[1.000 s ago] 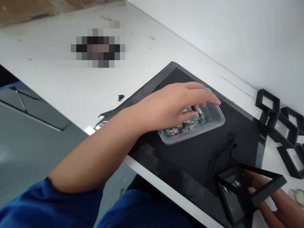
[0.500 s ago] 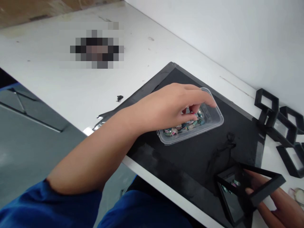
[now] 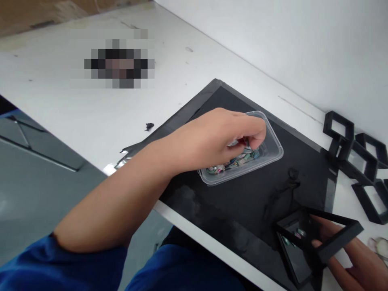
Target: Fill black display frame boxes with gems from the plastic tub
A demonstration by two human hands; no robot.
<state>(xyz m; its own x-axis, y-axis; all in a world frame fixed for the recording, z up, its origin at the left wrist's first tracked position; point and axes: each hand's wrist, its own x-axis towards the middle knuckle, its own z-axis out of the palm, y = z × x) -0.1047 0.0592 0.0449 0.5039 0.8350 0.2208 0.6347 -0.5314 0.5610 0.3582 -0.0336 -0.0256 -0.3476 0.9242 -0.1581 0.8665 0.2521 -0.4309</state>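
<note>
My left hand [image 3: 224, 133] is down in a clear plastic container [image 3: 274, 151]. Its fingers are curled in towards the thumb among small, shiny, mostly green and pink pieces [image 3: 242, 159]; what lies between the fingertips is largely hidden. At the lower right, my right hand [image 3: 360, 258] grips a black box frame [image 3: 342, 240] by its side, holding it tilted. Through the frame's opening, a few small green and pink pieces [image 3: 298, 233] show inside. The container rests on a black mat [image 3: 218, 214].
Several more black frames [image 3: 362, 161] stand grouped at the right. The mat lies on a white table [image 3: 169, 48] beside a white wall [image 3: 273, 40]. A black scrap [image 3: 149, 127] sits left of the mat. A blurred-out patch [image 3: 119, 62] covers something farther back, near brown cardboard [image 3: 75, 12].
My left hand's fingers have curled inward, drawing closer to the thumb among the small pieces. My right hand and its box frame stay nearly still. The view has shifted slightly.
</note>
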